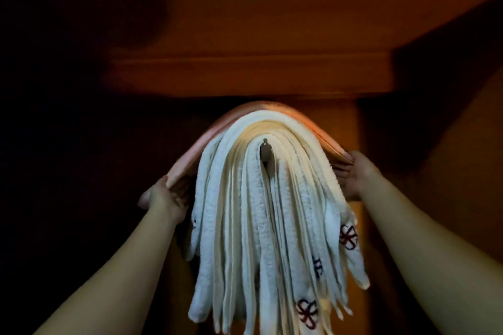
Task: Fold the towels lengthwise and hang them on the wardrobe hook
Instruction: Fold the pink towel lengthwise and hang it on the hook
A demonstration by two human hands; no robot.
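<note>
Both hands gripping pink towel (269, 109), left hand (163, 200) at eight o'clock, right hand (353, 175) at three, draped over white towels (261, 226) on metal hook (265, 151).

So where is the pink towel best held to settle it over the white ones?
Hold the pink towel at its two hanging ends, one from each side, as the left hand and right hand do: it arches over the white towels on the hook, so only the ends are free.
</note>
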